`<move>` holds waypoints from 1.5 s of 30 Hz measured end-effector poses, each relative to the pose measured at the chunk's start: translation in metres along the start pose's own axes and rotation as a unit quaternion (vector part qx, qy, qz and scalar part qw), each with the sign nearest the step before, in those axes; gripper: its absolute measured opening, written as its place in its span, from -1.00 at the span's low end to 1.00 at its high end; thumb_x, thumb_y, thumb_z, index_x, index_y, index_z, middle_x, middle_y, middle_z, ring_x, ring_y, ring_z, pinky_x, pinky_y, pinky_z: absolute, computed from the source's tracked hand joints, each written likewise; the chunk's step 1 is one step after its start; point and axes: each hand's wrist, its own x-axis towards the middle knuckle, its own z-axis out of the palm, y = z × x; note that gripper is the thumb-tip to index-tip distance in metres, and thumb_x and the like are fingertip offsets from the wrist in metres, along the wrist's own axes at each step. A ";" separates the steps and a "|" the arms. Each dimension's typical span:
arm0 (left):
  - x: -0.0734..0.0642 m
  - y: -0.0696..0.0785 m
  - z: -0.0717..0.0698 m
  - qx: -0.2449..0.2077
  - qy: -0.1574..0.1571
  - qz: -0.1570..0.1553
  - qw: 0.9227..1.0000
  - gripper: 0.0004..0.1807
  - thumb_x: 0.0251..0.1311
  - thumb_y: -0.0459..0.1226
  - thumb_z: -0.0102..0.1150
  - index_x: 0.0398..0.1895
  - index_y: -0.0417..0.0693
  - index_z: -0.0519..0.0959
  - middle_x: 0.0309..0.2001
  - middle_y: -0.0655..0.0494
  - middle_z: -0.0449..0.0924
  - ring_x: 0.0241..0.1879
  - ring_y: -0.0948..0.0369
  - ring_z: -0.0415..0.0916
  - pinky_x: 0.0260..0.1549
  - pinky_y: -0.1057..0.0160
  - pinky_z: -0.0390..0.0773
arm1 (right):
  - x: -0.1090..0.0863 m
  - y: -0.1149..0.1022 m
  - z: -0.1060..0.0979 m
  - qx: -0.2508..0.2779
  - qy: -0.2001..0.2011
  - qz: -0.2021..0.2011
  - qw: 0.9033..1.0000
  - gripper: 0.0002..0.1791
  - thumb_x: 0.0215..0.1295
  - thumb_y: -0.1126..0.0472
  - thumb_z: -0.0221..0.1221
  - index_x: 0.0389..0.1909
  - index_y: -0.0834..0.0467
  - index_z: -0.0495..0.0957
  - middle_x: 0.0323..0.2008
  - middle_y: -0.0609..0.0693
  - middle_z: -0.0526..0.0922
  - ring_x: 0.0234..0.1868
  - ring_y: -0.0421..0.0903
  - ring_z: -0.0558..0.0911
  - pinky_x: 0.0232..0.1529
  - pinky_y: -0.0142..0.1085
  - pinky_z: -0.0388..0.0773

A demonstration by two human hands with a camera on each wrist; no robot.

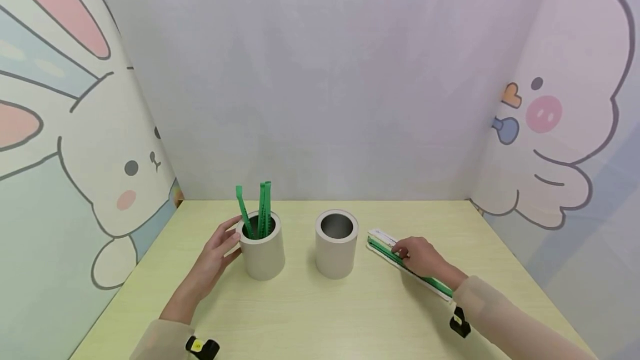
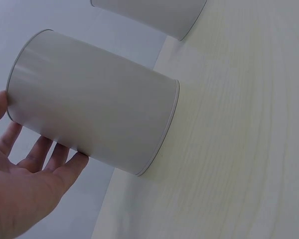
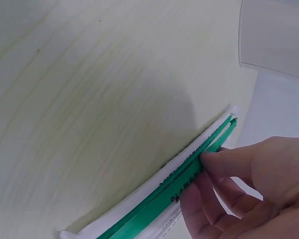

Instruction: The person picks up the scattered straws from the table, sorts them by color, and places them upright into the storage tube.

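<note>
My left hand (image 1: 212,263) rests its fingertips against the left side of a pale cylindrical cup (image 1: 265,260), thumb by the rim. In the left wrist view this cup (image 2: 94,99) fills much of the picture. Several slim green packets (image 1: 262,204) stand in it. My right hand (image 1: 422,257) pinches a long slim green packet with black lettering (image 3: 194,172) between thumb and fingers. It lies among other green and white packets (image 1: 440,293) on the table to the right; the hand covers their middle.
A second pale cup (image 1: 335,254), with no packets showing in its mouth, stands upright between the left cup and the packets. The light wood table (image 1: 310,321) ends at a white cloth backdrop (image 1: 320,88). Cartoon-printed cloth walls flank both sides.
</note>
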 end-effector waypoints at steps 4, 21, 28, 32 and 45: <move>0.000 0.000 0.001 0.001 0.000 -0.002 1.000 -0.34 0.71 -0.04 -0.11 0.71 0.06 0.01 0.62 -0.20 0.06 0.61 -0.13 0.00 0.56 -0.36 0.03 | 0.000 0.003 -0.003 0.014 0.005 -0.003 1.000 -0.67 0.19 0.58 0.30 -0.06 0.27 0.77 -0.29 0.04 0.76 -0.26 -0.06 0.70 -0.22 -0.11 0.72; 0.001 0.000 0.000 -0.001 0.001 -0.002 1.000 -0.34 0.71 -0.05 -0.11 0.71 0.05 0.01 0.62 -0.20 0.06 0.62 -0.13 -0.01 0.56 -0.36 0.04 | 0.011 -0.037 -0.035 0.158 0.054 0.039 0.985 -0.63 0.44 0.40 0.27 0.23 0.20 0.65 -0.11 0.07 0.73 -0.23 -0.08 0.73 -0.26 -0.30 0.70; 0.001 0.000 0.000 -0.002 0.000 0.000 1.000 -0.34 0.71 -0.05 -0.11 0.71 0.04 0.02 0.61 -0.21 0.07 0.61 -0.13 0.01 0.56 -0.37 0.03 | 0.025 -0.067 -0.048 0.251 0.062 0.078 0.963 -0.56 0.50 0.32 0.27 0.35 0.12 0.57 0.02 0.12 0.67 -0.06 0.00 0.74 -0.16 -0.26 0.78; 0.001 0.000 0.000 -0.002 0.001 0.000 1.000 -0.35 0.71 -0.05 -0.11 0.71 0.04 0.02 0.60 -0.21 0.08 0.61 -0.13 0.02 0.56 -0.37 0.04 | 0.034 -0.082 -0.053 0.300 0.077 0.071 0.948 -0.54 0.52 0.34 0.26 0.39 0.14 0.54 0.03 0.17 0.64 -0.03 0.04 0.73 -0.06 -0.14 0.80; -0.001 0.001 0.001 0.002 0.005 -0.003 1.000 -0.35 0.71 -0.04 -0.12 0.71 0.05 0.02 0.61 -0.20 0.07 0.61 -0.12 0.01 0.56 -0.37 0.04 | 0.072 -0.145 -0.062 0.418 0.127 0.033 0.899 -0.52 0.52 0.34 0.25 0.41 0.09 0.53 0.07 0.19 0.61 -0.02 0.07 0.70 0.03 -0.08 0.79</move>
